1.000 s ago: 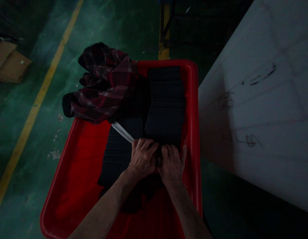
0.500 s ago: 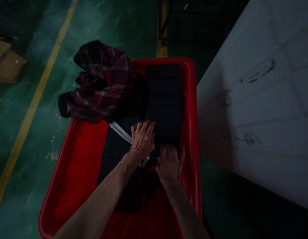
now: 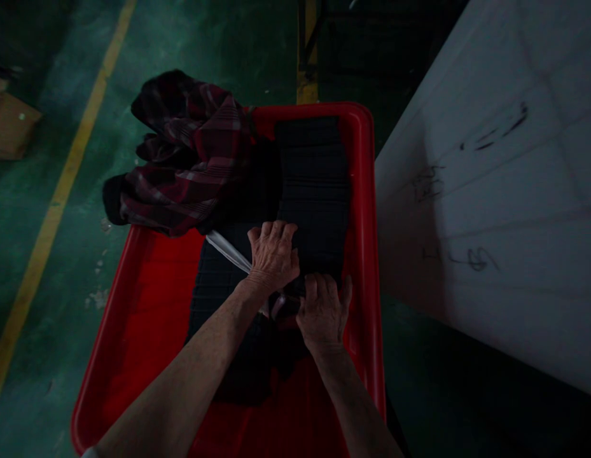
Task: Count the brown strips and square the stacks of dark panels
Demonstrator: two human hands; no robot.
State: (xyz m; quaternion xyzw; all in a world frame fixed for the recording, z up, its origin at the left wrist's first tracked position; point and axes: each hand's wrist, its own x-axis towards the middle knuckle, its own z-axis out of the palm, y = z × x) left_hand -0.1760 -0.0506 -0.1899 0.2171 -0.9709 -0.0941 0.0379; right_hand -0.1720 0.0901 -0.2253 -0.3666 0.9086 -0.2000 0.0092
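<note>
In the head view, a red bin carries two rows of dark, flat pieces. The right row runs along the bin's right edge from near the far right corner towards the hands. The left row lies beside it, farther from the right edge, with bare red bottom between it and the left edge.

The left hand lies palm down where the two rows meet, its fingers bent over the dark pieces. The right hand is just beside it, nearer the right edge, its fingers over the near end of the right row and its outermost finger spread apart. The palms are hidden, so I cannot tell whether either hand is clamped on a piece.

A white strip slants across the left row to the left hand. A plaid cloth is bunched over the far left corner, spilling outside. Beyond the right edge stands a large white block with dark scrawled marks.
</note>
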